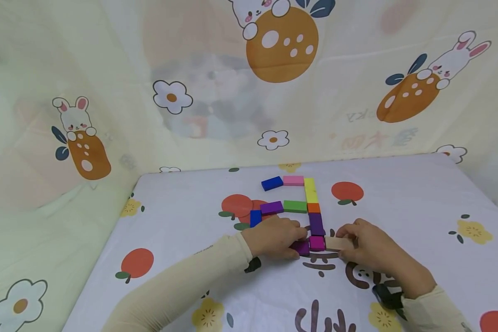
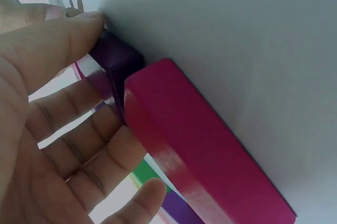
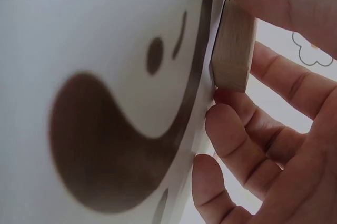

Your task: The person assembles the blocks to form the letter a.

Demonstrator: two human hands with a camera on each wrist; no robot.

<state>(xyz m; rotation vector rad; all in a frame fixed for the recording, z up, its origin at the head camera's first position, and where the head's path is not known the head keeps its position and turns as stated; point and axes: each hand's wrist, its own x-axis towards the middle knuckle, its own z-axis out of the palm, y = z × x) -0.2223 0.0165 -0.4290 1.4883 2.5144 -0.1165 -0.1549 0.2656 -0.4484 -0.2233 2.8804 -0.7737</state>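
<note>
My left hand pinches a purple block between thumb and fingers, low on the table. In the left wrist view a long crimson block adjoins the end of that purple block; the hand covers it in the head view. Between the hands lies a magenta block. My right hand pinches a plain wooden block, whose left end meets the magenta block. From there a dark purple block, an orange block and a yellow block run away from me.
Leftward from the yellow block sit a pink block and a blue block. A green block, another purple block and a second blue block form a middle row. A printed cloth covers the table; a curtain hangs behind.
</note>
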